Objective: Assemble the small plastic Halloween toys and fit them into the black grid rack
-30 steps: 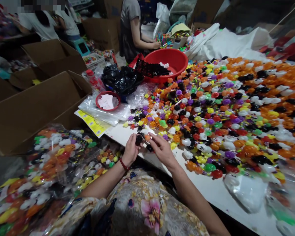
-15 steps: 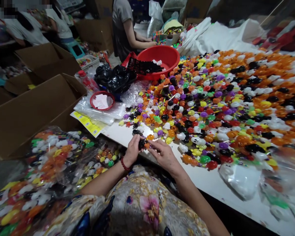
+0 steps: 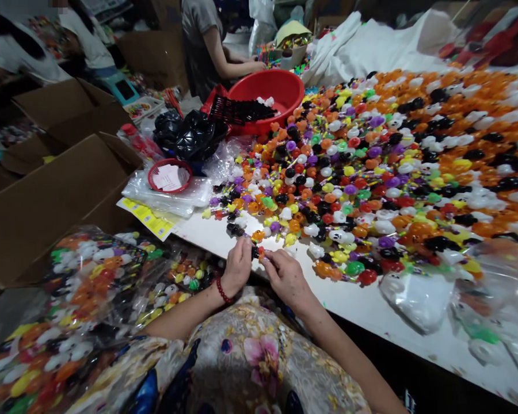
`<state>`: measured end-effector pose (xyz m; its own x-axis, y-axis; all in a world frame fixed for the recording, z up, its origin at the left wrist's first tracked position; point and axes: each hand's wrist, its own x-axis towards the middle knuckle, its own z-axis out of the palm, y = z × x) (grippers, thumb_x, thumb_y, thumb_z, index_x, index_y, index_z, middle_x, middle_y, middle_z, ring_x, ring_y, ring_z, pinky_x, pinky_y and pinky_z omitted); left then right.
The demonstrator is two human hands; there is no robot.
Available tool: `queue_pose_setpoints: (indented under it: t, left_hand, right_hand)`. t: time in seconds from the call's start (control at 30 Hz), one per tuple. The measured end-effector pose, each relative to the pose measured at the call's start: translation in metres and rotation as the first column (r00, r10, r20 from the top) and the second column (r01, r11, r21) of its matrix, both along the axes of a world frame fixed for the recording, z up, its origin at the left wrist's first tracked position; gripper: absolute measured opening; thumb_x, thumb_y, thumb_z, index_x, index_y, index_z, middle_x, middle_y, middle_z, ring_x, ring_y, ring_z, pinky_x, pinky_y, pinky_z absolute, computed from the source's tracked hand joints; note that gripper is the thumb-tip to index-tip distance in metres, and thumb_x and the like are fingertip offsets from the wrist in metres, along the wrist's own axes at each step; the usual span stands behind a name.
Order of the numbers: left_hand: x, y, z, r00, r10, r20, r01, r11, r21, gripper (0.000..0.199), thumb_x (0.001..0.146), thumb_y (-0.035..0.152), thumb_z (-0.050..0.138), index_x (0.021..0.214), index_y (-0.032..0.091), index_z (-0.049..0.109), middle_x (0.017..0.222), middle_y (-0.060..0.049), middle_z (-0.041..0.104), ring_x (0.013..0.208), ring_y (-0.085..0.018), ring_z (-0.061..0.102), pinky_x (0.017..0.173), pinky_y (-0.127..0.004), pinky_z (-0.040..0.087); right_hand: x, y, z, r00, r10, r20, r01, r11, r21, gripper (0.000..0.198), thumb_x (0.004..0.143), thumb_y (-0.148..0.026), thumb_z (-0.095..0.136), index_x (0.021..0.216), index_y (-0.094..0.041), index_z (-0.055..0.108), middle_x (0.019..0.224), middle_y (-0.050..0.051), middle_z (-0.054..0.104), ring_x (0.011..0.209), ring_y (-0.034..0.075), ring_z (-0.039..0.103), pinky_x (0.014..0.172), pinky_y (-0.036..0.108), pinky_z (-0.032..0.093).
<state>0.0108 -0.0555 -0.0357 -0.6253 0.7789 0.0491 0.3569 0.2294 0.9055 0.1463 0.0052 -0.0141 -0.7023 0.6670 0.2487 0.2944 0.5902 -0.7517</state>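
Note:
Just past the front edge of the white table (image 3: pixel 207 233), my left hand (image 3: pixel 238 269) is closed around a small black plastic figure (image 3: pixel 255 253). My right hand (image 3: pixel 286 277) pinches a small orange-red piece (image 3: pixel 261 251) against the figure's right side, thumb and forefinger together. How the two pieces join is hidden by my fingers. Close beyond my hands lie a loose black figure (image 3: pixel 234 230) and an orange pumpkin-like one (image 3: pixel 258 236). A big spread of colourful plastic figures (image 3: pixel 349 190) covers the table to the right.
A red basin (image 3: pixel 291 98) holding black racks stands at the back, beside black plastic bags (image 3: pixel 198 138). Paper slips fill a small red basket (image 3: pixel 152 178). An open carton (image 3: pixel 56 201) and bagged figures (image 3: pixel 86 270) are at left. A co-worker (image 3: pixel 202 46) works behind.
Both hands still hold the small pieces close together, and my right fingers have shifted slightly on the orange-red piece. The whole view has shifted slightly, with table items appearing further left and higher.

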Motion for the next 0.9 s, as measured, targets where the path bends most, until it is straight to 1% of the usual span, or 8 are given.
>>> queue_pose_setpoints:
  t: [0.17,0.3,0.37,0.47,0.6,0.67,0.8,0.9]
  left_hand:
    - [0.008,0.001,0.0,0.99,-0.059,0.127,0.07,0.994,-0.079,0.027,0.095,0.026,0.031,0.073,0.022,0.047,0.071,0.0,0.056,0.07,-0.015,0.055,0.071,-0.028,0.048]
    - [0.017,-0.004,-0.004,0.981,-0.04,0.188,0.049,0.998,-0.042,0.025,0.094,0.032,0.039,0.075,0.021,0.051,0.077,-0.002,0.057,0.074,-0.016,0.056,0.072,-0.029,0.051]
    - [0.019,-0.004,-0.005,0.978,-0.046,0.202,0.05,0.999,-0.013,0.027,0.094,0.04,0.044,0.077,0.021,0.054,0.078,-0.002,0.057,0.073,-0.016,0.055,0.069,-0.029,0.051]
    - [0.018,0.001,-0.005,0.958,-0.052,0.283,0.058,0.998,-0.013,0.039,0.096,0.053,0.038,0.081,0.021,0.055,0.069,-0.001,0.054,0.061,-0.015,0.053,0.058,-0.028,0.05]
    - [0.015,0.005,-0.002,0.939,-0.09,0.332,0.105,0.994,-0.027,0.053,0.091,0.071,0.033,0.082,0.022,0.052,0.063,0.003,0.047,0.049,-0.013,0.045,0.052,-0.03,0.045]
    - [0.016,0.005,-0.001,0.944,-0.117,0.309,0.134,0.99,-0.036,0.059,0.089,0.076,0.028,0.081,0.022,0.051,0.063,0.002,0.047,0.049,-0.013,0.045,0.053,-0.03,0.044]
    - [0.027,0.005,0.0,0.97,-0.136,0.203,0.142,0.99,-0.019,0.06,0.089,0.076,0.025,0.072,0.022,0.047,0.067,0.0,0.051,0.064,-0.016,0.051,0.065,-0.031,0.045]
    - [0.035,0.006,-0.001,0.948,-0.177,0.264,0.194,0.98,-0.041,0.058,0.091,0.072,0.024,0.07,0.022,0.045,0.061,0.002,0.049,0.058,-0.015,0.048,0.06,-0.03,0.044]
  right_hand:
    - [0.001,-0.008,-0.005,0.999,-0.021,-0.038,0.018,0.997,-0.074,0.018,0.091,-0.021,0.051,0.088,-0.02,0.069,0.08,0.006,0.068,0.075,0.019,0.062,0.071,0.029,0.05]
    - [0.004,-0.009,-0.011,0.992,-0.056,-0.117,0.027,0.972,-0.234,0.02,0.091,-0.026,0.052,0.093,-0.021,0.071,0.086,0.007,0.071,0.081,0.019,0.064,0.076,0.031,0.052]
    - [0.009,-0.004,-0.013,0.987,-0.055,-0.15,-0.002,0.934,-0.358,0.023,0.09,-0.032,0.054,0.098,-0.021,0.073,0.089,0.006,0.072,0.084,0.02,0.065,0.079,0.032,0.052]
    - [0.017,0.005,-0.013,0.985,-0.082,-0.153,-0.009,0.855,-0.518,0.027,0.087,-0.04,0.059,0.103,-0.022,0.073,0.094,0.005,0.073,0.09,0.021,0.067,0.085,0.035,0.052]
    - [0.027,0.01,-0.01,0.983,-0.146,-0.109,0.045,0.776,-0.629,0.028,0.08,-0.043,0.066,0.098,-0.021,0.07,0.098,0.005,0.074,0.093,0.022,0.067,0.085,0.035,0.052]
    - [0.028,0.007,-0.009,0.986,-0.144,-0.087,0.059,0.778,-0.625,0.025,0.079,-0.043,0.067,0.09,-0.021,0.068,0.091,0.004,0.073,0.087,0.021,0.067,0.081,0.033,0.052]
    - [0.025,-0.003,-0.011,0.99,-0.118,-0.08,0.053,0.825,-0.562,0.022,0.082,-0.042,0.062,0.079,-0.02,0.064,0.078,0.002,0.071,0.075,0.018,0.065,0.071,0.03,0.051]
    - [0.03,-0.004,-0.012,0.993,-0.092,-0.07,0.04,0.841,-0.54,0.024,0.084,-0.043,0.061,0.078,-0.02,0.065,0.075,0.002,0.07,0.07,0.018,0.064,0.067,0.03,0.051]
